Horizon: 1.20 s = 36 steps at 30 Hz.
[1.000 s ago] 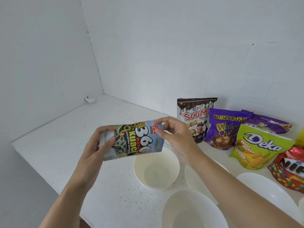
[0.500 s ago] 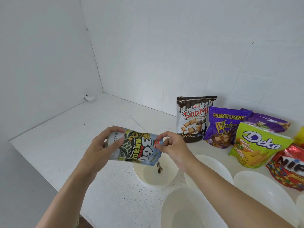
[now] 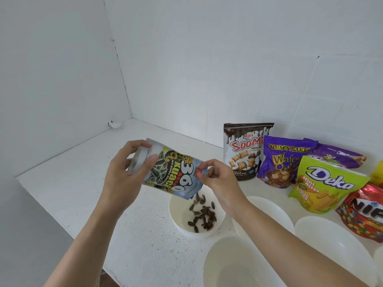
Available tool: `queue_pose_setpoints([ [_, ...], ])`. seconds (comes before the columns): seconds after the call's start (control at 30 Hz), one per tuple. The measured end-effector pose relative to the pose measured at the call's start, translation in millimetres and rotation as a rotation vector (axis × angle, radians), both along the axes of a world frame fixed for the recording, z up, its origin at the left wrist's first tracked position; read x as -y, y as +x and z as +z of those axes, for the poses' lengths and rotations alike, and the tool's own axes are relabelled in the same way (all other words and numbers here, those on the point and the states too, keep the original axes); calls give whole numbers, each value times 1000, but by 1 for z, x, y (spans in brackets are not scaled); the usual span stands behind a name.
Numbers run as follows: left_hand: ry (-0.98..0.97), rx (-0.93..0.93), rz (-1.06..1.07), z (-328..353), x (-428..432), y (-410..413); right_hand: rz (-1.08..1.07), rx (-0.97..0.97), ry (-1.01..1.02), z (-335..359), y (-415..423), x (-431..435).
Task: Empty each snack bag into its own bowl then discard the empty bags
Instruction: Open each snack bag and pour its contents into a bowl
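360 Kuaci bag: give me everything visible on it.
The bag is a glossy pale-blue pouch printed with sunflowers and "360 Kuaci". It is held in the air, tilted mouth-down over a white bowl. The left hand grips its raised bottom end; the right hand pinches the open mouth. Dark seeds spill from it into the bowl.

Soft, even light is filling the white corner; faint shadows are lying beneath the bowl (image 3: 180, 227); falling seeds (image 3: 198, 200) are blurring; the red foil bag (image 3: 361, 221) is glinting; wide-angle distortion is bending the edges.
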<state>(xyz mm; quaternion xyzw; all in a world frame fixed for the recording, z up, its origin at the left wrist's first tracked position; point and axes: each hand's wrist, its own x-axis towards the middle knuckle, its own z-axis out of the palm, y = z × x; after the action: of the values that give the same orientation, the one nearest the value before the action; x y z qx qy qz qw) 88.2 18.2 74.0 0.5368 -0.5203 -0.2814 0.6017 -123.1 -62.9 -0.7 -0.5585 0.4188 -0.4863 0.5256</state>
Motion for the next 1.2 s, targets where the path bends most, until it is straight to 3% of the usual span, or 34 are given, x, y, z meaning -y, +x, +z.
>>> queue_pose_setpoints([
  [0.33,91,51,-39,-6,3,-1,-10,-70,82,-10,-4,-6],
  [0.63,-111,185,75,9,2,-9,5,53,-16,7,-3,-4],
  [0.9,128,345,-68,-3,7,-3,-31,-81,164,-19,-2,-5],
  [1.07,-79,306,35,16,9,-9,-42,68,85,0,-2,-5],
  [1.2,-273,385,104,32,10,-15,-51,185,27,12,0,-6],
])
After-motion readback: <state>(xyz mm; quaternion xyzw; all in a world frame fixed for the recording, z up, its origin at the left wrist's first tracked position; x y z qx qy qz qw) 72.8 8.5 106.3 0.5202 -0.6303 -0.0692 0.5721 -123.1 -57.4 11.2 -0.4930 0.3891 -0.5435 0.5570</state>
